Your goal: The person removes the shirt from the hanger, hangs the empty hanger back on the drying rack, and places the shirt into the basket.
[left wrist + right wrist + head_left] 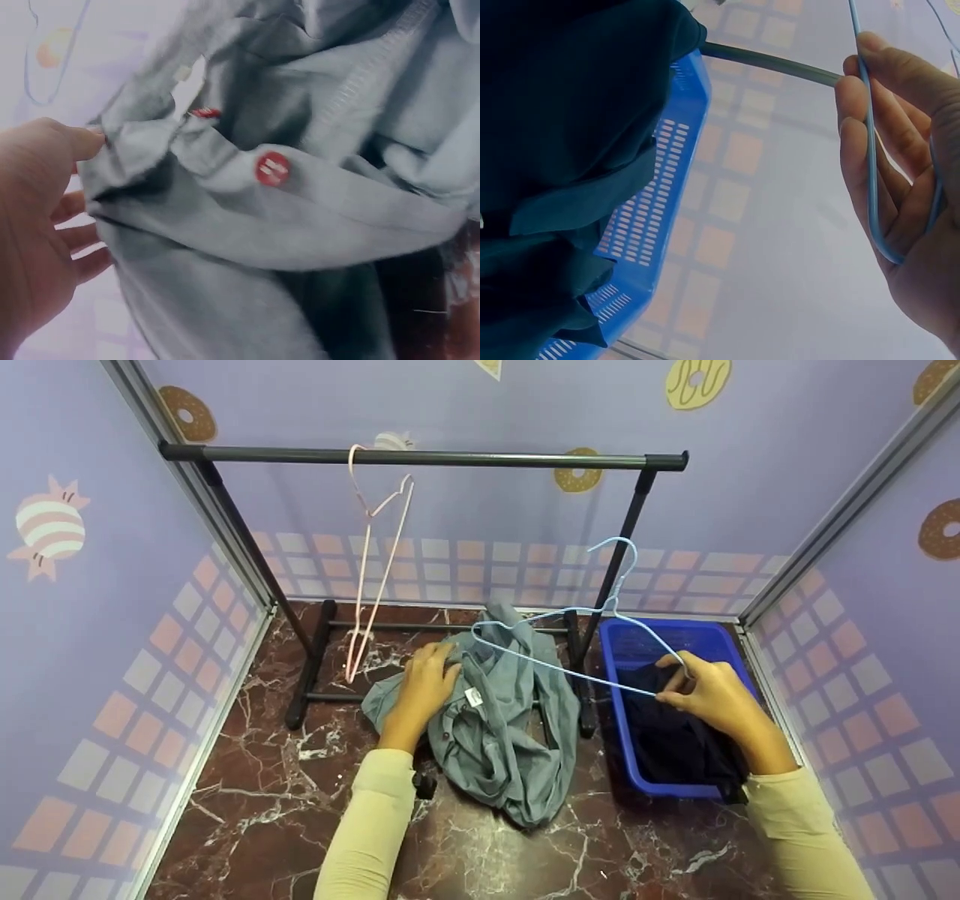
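Observation:
A grey-green button shirt [499, 735] lies crumpled on the floor, a white label and red button [272, 169] showing in the left wrist view. My left hand [426, 682] grips it near the collar, thumb on the near side of the cloth and fingertips partly hidden behind it. In my right hand [709, 694] is a light blue clothes hanger [555, 666], pinched at one end of its shoulder bar. Its hook points up, and its other end reaches over the shirt in the head view.
A black clothes rack [420, 457] stands behind the shirt, with a pink hanger [358, 607] on its top bar. To the right, a blue basket [619, 735] contains dark clothes [667, 735], some hanging over its front rim. Patterned walls enclose the marbled floor [285, 817].

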The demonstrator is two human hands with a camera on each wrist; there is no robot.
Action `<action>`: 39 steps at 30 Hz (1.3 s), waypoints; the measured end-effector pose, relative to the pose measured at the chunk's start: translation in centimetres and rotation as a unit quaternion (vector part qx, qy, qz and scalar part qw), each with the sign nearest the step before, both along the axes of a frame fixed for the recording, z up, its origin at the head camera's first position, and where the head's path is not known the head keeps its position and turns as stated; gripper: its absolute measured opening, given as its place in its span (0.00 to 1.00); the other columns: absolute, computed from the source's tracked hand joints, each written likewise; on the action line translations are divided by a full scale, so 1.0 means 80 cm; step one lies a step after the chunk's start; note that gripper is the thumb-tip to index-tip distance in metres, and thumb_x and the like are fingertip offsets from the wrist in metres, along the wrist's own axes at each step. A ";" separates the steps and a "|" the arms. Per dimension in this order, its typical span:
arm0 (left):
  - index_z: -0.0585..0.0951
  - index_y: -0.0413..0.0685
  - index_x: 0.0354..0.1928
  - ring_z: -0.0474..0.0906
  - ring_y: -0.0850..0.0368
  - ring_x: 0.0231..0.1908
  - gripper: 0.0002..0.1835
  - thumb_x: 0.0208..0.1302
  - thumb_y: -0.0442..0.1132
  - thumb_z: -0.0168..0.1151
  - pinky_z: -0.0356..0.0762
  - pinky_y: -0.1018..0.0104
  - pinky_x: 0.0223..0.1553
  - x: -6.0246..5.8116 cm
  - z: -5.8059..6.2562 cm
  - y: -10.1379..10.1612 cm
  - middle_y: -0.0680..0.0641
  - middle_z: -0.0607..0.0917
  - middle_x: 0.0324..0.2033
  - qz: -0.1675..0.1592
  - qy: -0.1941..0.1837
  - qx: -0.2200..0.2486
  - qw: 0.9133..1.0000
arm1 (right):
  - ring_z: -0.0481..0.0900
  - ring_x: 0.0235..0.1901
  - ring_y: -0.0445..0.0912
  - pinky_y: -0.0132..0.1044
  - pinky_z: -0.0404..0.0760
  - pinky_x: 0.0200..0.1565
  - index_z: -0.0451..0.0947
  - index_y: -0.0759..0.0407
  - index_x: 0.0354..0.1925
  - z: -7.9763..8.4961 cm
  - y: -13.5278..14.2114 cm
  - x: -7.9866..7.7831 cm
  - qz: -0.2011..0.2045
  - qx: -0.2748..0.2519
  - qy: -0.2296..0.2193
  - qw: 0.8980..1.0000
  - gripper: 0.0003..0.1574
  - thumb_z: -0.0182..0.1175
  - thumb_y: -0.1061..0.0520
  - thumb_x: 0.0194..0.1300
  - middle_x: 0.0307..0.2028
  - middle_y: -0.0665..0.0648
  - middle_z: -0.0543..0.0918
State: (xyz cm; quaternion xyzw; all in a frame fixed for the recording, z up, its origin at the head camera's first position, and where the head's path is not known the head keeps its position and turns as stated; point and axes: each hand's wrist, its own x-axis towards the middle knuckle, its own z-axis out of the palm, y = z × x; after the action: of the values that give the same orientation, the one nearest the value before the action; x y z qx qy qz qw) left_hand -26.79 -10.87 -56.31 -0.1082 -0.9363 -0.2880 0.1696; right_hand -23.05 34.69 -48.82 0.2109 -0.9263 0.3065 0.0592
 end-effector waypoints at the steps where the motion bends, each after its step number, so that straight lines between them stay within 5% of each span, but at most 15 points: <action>1: 0.81 0.42 0.64 0.79 0.36 0.57 0.23 0.70 0.42 0.68 0.76 0.40 0.60 0.001 0.005 0.002 0.36 0.84 0.55 -0.001 0.006 -0.004 1.000 | 0.81 0.19 0.34 0.25 0.77 0.23 0.80 0.57 0.52 -0.001 -0.001 0.000 -0.003 -0.003 -0.001 1.000 0.29 0.80 0.63 0.53 0.24 0.47 0.88; 6: 0.77 0.40 0.67 0.77 0.37 0.62 0.27 0.69 0.42 0.69 0.76 0.41 0.62 0.008 0.036 0.012 0.36 0.81 0.59 -0.017 0.056 -0.019 0.998 | 0.82 0.20 0.35 0.24 0.77 0.24 0.80 0.59 0.54 -0.002 -0.005 -0.002 -0.009 -0.015 0.002 1.000 0.30 0.79 0.64 0.53 0.25 0.48 0.89; 13: 0.76 0.39 0.67 0.75 0.38 0.64 0.28 0.69 0.43 0.69 0.75 0.43 0.65 0.020 0.098 0.020 0.37 0.81 0.61 -0.039 0.110 -0.026 0.993 | 0.85 0.24 0.40 0.21 0.78 0.27 0.79 0.59 0.56 -0.002 -0.007 -0.002 -0.005 -0.021 0.023 0.999 0.32 0.78 0.67 0.53 0.27 0.49 0.90; 20: 0.72 0.39 0.71 0.73 0.39 0.67 0.31 0.72 0.46 0.64 0.69 0.46 0.72 0.039 0.169 0.005 0.36 0.77 0.66 -0.042 0.075 -0.038 0.996 | 0.85 0.25 0.38 0.20 0.77 0.27 0.78 0.62 0.57 0.000 -0.009 0.000 -0.002 -0.026 0.028 0.999 0.31 0.75 0.69 0.55 0.29 0.54 0.90; 28: 0.71 0.38 0.71 0.71 0.38 0.68 0.31 0.72 0.46 0.64 0.65 0.47 0.75 0.056 0.245 -0.019 0.34 0.76 0.66 -0.051 0.116 -0.079 0.989 | 0.85 0.25 0.39 0.19 0.77 0.27 0.79 0.61 0.55 0.002 -0.018 0.003 -0.004 -0.027 0.044 0.999 0.30 0.74 0.71 0.54 0.28 0.53 0.90; 33: 0.69 0.39 0.73 0.69 0.38 0.70 0.32 0.74 0.48 0.61 0.64 0.46 0.76 0.052 0.290 -0.036 0.33 0.74 0.69 -0.039 0.095 -0.100 0.990 | 0.86 0.25 0.40 0.19 0.76 0.27 0.79 0.60 0.55 0.005 -0.023 0.004 -0.006 -0.015 0.059 0.998 0.30 0.75 0.70 0.54 0.28 0.49 0.90; 39: 0.68 0.40 0.74 0.70 0.37 0.69 0.33 0.74 0.48 0.61 0.66 0.47 0.74 0.029 0.331 -0.053 0.33 0.73 0.69 -0.032 0.081 -0.101 0.991 | 0.87 0.25 0.43 0.18 0.77 0.28 0.79 0.60 0.55 0.005 -0.028 0.007 -0.002 -0.015 0.062 0.998 0.30 0.75 0.70 0.54 0.28 0.50 0.90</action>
State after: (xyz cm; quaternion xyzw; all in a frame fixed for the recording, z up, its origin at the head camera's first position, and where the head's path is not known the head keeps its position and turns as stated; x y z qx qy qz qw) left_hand -24.51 -15.12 -29.84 -0.1774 -0.9399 -0.1870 0.2238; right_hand -22.51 32.41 -48.39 0.2262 -0.9166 0.3070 0.1202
